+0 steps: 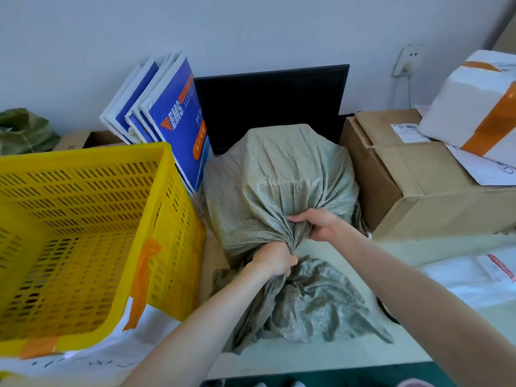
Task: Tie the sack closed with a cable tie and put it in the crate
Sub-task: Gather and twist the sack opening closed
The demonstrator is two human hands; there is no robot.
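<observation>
While both hands clench its gathered neck, the green woven sack [279, 174] lies on the table beside the yellow crate [83, 219].
Left hand [275, 259] and right hand [317, 223] are fisted on the twisted cloth; soft, bulky, probably boxy inside, best gripped there. No cable tie visible.

both hands [275, 259] gripping sack [279, 180] neck, yellow crate [83, 219] beside
</observation>
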